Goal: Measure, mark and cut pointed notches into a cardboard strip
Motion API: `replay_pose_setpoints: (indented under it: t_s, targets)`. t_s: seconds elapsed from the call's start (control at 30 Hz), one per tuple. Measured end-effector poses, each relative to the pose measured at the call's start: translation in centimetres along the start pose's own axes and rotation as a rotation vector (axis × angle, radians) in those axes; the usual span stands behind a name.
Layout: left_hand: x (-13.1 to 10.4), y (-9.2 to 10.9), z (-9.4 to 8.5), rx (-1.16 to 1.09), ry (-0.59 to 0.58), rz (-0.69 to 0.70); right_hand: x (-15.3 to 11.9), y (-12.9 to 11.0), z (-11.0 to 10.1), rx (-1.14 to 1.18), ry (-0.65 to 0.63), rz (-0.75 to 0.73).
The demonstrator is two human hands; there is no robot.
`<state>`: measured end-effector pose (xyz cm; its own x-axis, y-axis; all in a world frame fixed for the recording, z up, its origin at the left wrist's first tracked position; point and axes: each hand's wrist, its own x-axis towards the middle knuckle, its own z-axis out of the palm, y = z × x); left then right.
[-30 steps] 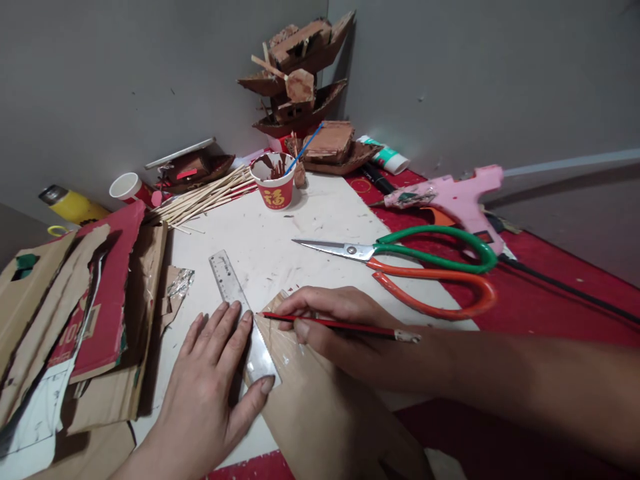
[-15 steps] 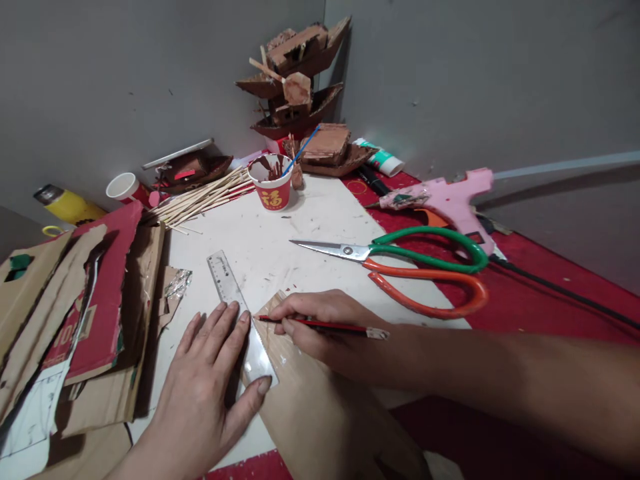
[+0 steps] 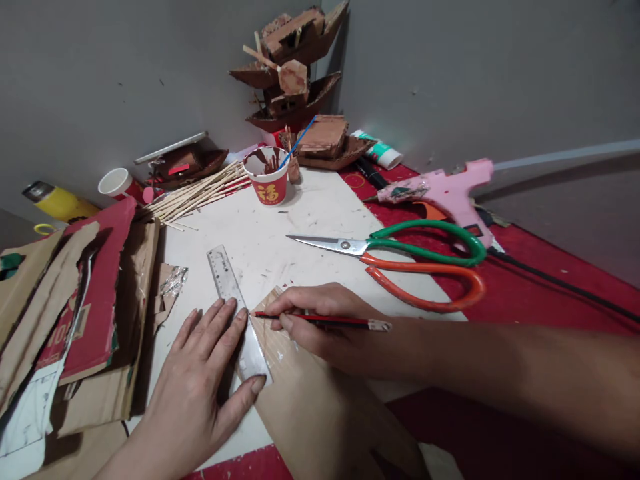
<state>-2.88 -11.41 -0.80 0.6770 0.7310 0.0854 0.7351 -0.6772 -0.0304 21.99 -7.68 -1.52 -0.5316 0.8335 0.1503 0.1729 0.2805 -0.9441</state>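
My left hand [image 3: 200, 373] lies flat with its fingers spread, pressing a clear plastic ruler [image 3: 255, 357] against a piece of brown cardboard [image 3: 310, 413]. In my right hand [image 3: 320, 320] is a red and black pencil [image 3: 345, 322], pinched between thumb and fingers. Its tip meets the cardboard right by the ruler's edge. The cardboard slants toward me over the front of the white board [image 3: 200, 243]. Part of the ruler is hidden under my left fingers.
Scissors [image 3: 425, 247] with green and orange handles lie beyond my right hand, near a pink glue gun [image 3: 445, 190]. Cardboard scraps [image 3: 95, 293] are piled at left. Farther back are a paint-stained paper cup [image 3: 267, 187], wooden sticks [image 3: 205, 190] and brown model boats [image 3: 295, 100].
The whole view has shifted slightly, so things sit a little higher and more to the left. Both hands keep almost the same hold on ruler and pencil.
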Motion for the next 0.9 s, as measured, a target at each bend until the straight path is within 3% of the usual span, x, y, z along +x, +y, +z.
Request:
replay_pose_setpoints:
  t_s: [0.33, 0.9]
  targets:
    - [-0.09, 0.06, 0.14, 0.010, 0.026, 0.004, 0.10, 0.79, 0.43, 0.011, 0.052, -0.034]
    - [0.08, 0.19, -0.06, 0.048, 0.035, 0.013, 0.32, 0.75, 0.36, -0.024, -0.007, -0.016]
